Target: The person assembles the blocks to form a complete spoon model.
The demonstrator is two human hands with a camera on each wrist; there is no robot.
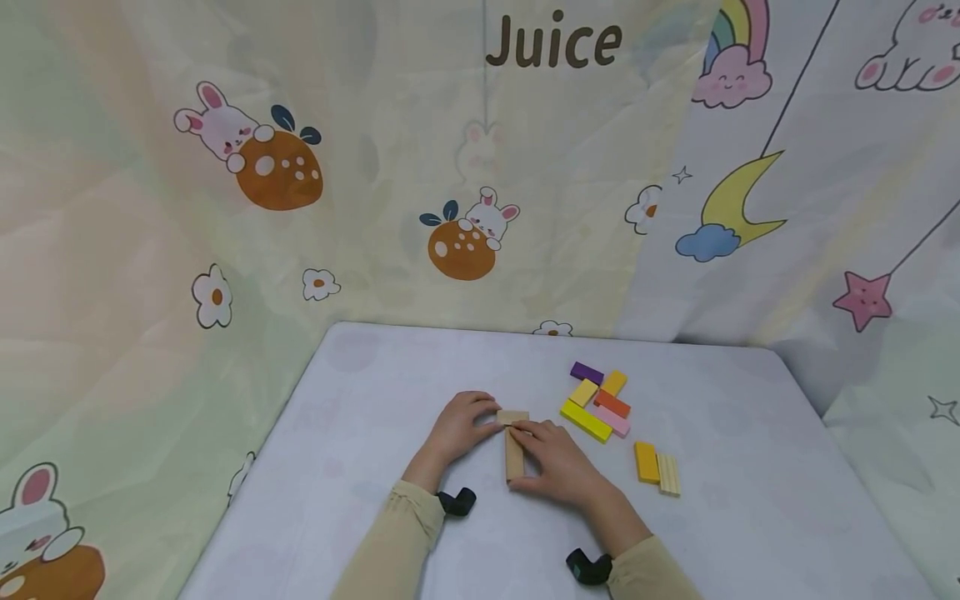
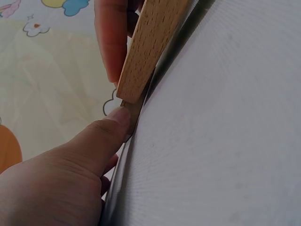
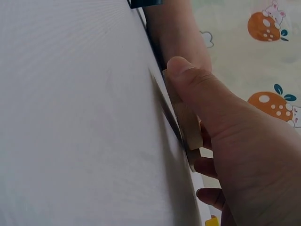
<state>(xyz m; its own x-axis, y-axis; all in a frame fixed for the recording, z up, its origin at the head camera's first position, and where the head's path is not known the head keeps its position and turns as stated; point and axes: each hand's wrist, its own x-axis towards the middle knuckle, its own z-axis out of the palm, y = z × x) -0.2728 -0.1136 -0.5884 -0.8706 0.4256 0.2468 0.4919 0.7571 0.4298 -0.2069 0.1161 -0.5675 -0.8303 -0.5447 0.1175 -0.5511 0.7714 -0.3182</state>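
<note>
Two plain wooden blocks form a T in the head view. One block (image 1: 513,416) lies crosswise at the far end, and the other block (image 1: 513,460) points towards the person. My left hand (image 1: 459,427) pinches the left end of the crosswise block between thumb and fingers. Along the lengthwise block, my right hand (image 1: 564,468) grips it, thumb at the near end and fingers at the far end. In the left wrist view the lengthwise block (image 2: 151,47) appears raised above the crosswise block (image 2: 134,113). The right fingers are partly hidden in the right wrist view.
Right of the hands lies a cluster of coloured blocks: purple (image 1: 587,372), yellow (image 1: 586,421), orange (image 1: 612,403) and pink (image 1: 612,420) among them. Nearer, an orange-yellow block (image 1: 646,462) sits beside a ridged pale block (image 1: 668,475). A printed cloth hangs behind the white table (image 1: 405,358).
</note>
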